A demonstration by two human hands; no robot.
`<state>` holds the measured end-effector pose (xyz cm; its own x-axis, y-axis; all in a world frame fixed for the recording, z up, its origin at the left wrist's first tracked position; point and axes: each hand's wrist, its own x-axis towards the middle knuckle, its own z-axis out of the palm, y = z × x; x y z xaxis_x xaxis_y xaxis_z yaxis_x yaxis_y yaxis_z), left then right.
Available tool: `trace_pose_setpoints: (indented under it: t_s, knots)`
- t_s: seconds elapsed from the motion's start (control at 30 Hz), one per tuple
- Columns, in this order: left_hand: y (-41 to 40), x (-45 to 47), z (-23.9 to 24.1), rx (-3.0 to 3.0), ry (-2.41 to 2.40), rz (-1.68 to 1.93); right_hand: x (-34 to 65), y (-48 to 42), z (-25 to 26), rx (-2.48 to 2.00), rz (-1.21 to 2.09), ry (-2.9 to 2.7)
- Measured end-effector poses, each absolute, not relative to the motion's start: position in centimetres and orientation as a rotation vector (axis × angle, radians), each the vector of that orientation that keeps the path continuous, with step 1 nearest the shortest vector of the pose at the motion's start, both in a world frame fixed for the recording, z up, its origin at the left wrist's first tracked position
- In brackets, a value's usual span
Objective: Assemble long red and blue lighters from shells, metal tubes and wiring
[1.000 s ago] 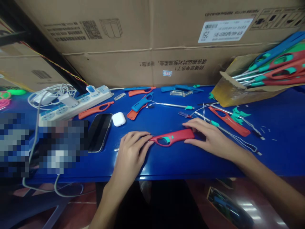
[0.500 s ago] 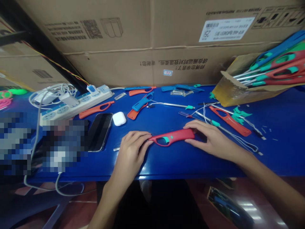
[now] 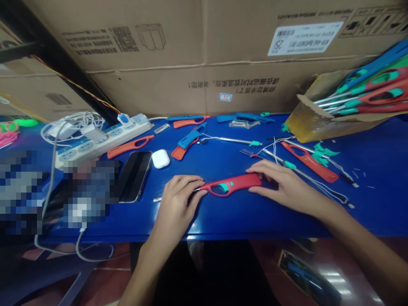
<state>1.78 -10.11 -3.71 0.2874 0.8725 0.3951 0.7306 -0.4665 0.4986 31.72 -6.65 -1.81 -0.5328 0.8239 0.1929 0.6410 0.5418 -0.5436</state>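
A red long-neck lighter with a green trigger lies sideways between my two hands, low over the blue table. My left hand is closed around its metal tube, whose tip pokes out to the left of the fingers. At the other end, my right hand pinches the butt of the red handle between thumb and fingers. Behind them lie a metal lighter tube with a green trigger and a blue handle shell. A red handle shell is to the right.
At the right back, a cardboard box holds several lighters. A phone, a white earphone case and a power strip with tangled cables are on the left. Large cartons stand along the table's back. Small green triggers lie at right.
Both hands keep the lighter in almost the same place. The whole view has shifted very slightly.
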Motion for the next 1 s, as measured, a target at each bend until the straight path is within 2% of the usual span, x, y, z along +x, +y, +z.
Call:
trace_pose_setpoints:
  t_s: [1.0]
  knots:
    - [-10.74, 2.12, -3.30, 2.548, 1.575, 0.849, 31.60, -6.84, -1.90, -1.224, 0.706, -2.315]
